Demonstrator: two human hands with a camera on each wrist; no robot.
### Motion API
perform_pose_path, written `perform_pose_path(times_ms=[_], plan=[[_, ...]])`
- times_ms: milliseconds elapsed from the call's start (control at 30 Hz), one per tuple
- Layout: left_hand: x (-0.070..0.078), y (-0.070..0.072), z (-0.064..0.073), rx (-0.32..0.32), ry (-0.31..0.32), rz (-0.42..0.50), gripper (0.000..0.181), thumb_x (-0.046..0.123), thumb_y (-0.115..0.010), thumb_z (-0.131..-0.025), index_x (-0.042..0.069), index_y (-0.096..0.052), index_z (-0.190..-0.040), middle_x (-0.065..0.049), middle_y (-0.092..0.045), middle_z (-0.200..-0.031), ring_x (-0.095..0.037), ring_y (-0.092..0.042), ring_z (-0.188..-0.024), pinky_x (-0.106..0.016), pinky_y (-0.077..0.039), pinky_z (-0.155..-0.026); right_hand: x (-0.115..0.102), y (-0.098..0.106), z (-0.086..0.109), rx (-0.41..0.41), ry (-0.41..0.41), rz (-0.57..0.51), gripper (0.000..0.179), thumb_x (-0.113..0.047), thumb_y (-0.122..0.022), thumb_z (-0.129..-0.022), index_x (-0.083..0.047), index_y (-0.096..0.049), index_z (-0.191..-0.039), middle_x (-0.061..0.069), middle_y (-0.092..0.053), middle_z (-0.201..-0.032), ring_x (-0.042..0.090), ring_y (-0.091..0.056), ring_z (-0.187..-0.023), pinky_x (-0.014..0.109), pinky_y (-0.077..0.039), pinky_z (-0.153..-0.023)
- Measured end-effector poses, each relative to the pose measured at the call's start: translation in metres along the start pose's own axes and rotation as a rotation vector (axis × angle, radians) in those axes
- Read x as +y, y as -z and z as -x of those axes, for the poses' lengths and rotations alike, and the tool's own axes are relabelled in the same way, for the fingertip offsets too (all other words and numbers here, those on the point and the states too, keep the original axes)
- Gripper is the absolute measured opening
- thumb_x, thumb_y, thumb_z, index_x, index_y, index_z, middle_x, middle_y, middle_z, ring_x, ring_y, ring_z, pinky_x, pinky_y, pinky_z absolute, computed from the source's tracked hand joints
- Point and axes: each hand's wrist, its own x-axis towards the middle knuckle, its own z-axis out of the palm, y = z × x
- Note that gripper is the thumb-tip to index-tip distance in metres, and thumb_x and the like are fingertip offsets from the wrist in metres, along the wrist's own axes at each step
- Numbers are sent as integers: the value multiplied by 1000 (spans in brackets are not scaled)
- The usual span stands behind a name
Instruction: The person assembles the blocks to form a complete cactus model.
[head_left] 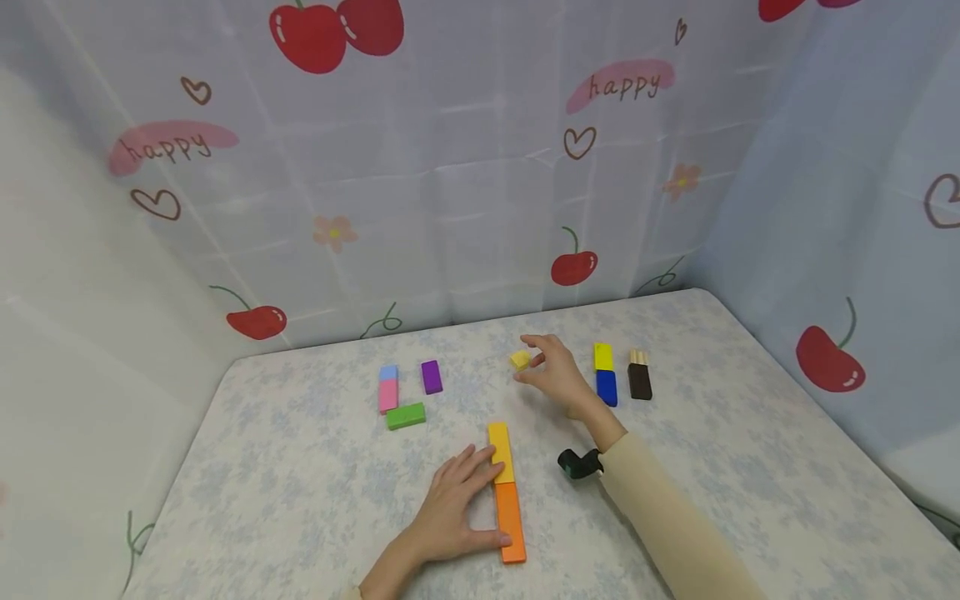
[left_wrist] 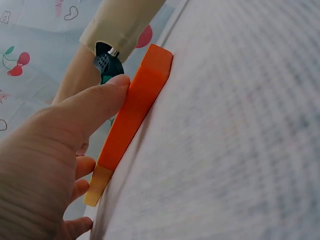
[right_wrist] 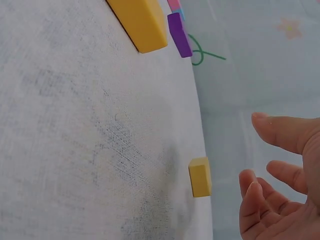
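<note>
My left hand rests beside two long blocks lying end to end in a line. Its thumb touches the orange block near the close end, and its fingertips lie on the amber-yellow block beyond. At the back of the table my right hand hovers around a small pale-yellow block, thumb and fingers spread apart. In the right wrist view, a gap shows between this hand and the small block, which sits on the table.
To the left lie a purple block, a green block, and a pink block joined end to end with a light-blue one. Right of my right hand are yellow, blue and dark brown blocks. A patterned curtain hangs behind.
</note>
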Motion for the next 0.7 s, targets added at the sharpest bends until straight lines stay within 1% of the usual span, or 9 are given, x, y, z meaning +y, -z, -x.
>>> perform_pose_path(times_ms=[100, 233, 400, 500, 600, 700], plan=[[-1, -1, -1, 14, -16, -23, 84, 64, -71, -76, 24, -47, -146, 0, -32, -159, -35, -23, -148, -66, -21, -112, 1, -4, -9, 27, -20, 30, 66, -18, -76, -85, -11, -47, -144, 17, -49, -135, 25, -58, -96, 35, -55, -81], [-2, -1, 0, 25, -25, -35, 84, 65, -71, -76, 23, -48, -145, 0, -33, -159, -35, -25, -147, -65, -22, -112, 2, -9, -16, 43, -43, 58, 64, -17, -76, -85, -7, -48, -142, 20, -51, -131, 27, -58, -93, 38, -56, -83], [-3, -2, 0, 31, -38, -41, 83, 65, -71, -76, 24, -48, -145, 0, -33, -158, -35, -26, -147, -65, -22, -112, 5, -17, -22, 57, -121, 88, 62, -18, -75, -86, -3, -50, -140, 22, -53, -127, 33, -58, -103, 44, -53, -93], [-3, -3, 1, 31, -43, -41, 84, 66, -71, -76, 25, -48, -145, 1, -33, -159, -35, -25, -147, -65, -22, -112, 8, -21, -25, 65, -165, 111, 59, -19, -74, -87, -1, -51, -138, 22, -54, -124, 33, -57, -107, 45, -51, -95], [-3, -2, 1, 31, -42, -38, 84, 66, -71, -76, 25, -48, -145, 1, -33, -159, -35, -25, -148, -64, -22, -112, 10, -24, -26, 66, -173, 129, 55, -17, -72, -88, 2, -52, -136, 23, -56, -121, 33, -57, -107, 45, -51, -93], [-3, -2, 1, 35, -46, -42, 84, 66, -71, -76, 25, -48, -145, 1, -33, -159, -35, -25, -147, -64, -23, -112, 12, -25, -25, 77, -158, 136, 48, -15, -70, -89, 6, -56, -130, 24, -58, -118, 35, -58, -106, 46, -51, -91]])
